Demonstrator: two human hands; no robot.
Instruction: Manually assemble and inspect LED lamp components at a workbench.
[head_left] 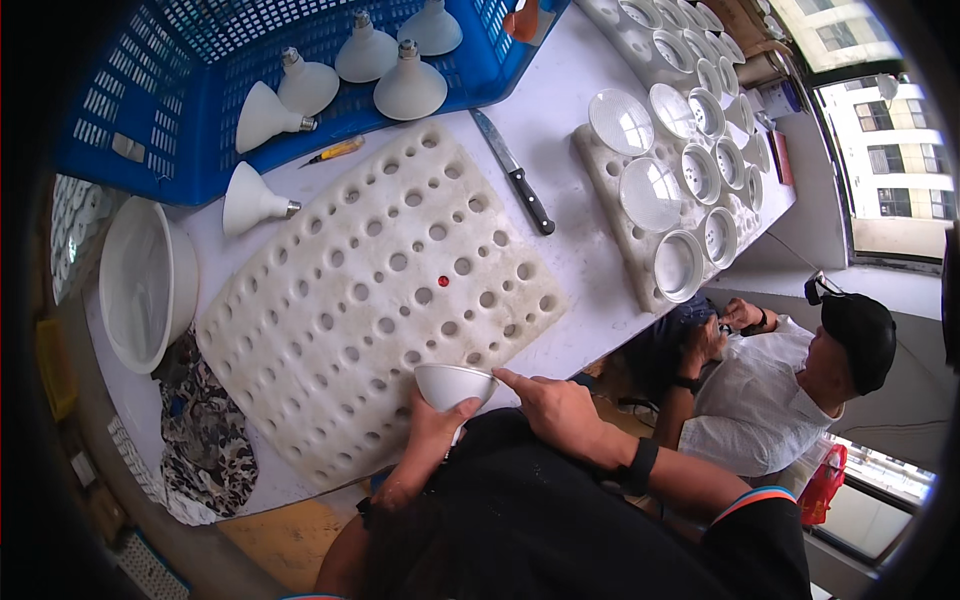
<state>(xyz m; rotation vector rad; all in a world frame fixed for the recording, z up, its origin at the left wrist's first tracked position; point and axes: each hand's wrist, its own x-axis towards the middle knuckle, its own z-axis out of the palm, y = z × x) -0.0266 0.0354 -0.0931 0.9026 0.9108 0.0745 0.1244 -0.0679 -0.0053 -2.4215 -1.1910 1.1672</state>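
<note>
Close to my body, my left hand (435, 428) is wrapped round a white reflector lamp (452, 384), its wide rim facing up and away. My right hand (562, 408) comes from the right with the index finger stretched to the lamp's rim. Its other fingers are curled under, and anything they hold is too small or hidden to make out. Just beyond both hands lies a pale foam board (410, 262) with rows of round holes. A small red piece (443, 281) sits on it.
A blue crate (130, 110) holds several white lamps; another lamp (252, 200) lies outside it. A knife (515, 175) and a yellow-handled tool (337, 150) lie beyond the board. A white basin (186, 270) stands left. Clear covers (648, 195) and metal rings fill a rack; a person (755, 400) sits right.
</note>
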